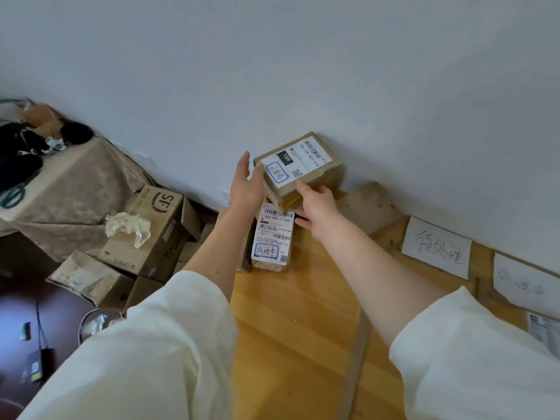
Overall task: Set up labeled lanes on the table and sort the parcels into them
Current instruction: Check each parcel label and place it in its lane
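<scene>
My cream sleeves (pixel 169 338) reach forward over the wooden worktop (pixel 288 328). A strip of brown tape (pixel 357 353) runs along it beside my right arm. Further out, a parcel (pixel 272 237) with a white shipping label lies flat near the worktop's left edge. To the right, against the wall, a handwritten paper label (pixel 436 247) marks a lane. My left hand (pixel 247 184) is open, fingers straight, its palm against the left side of a taped brown box (pixel 298 168). My right hand (pixel 318 207) holds the box's near corner, thumb on top. The box sits tilted on a stack by the wall.
</scene>
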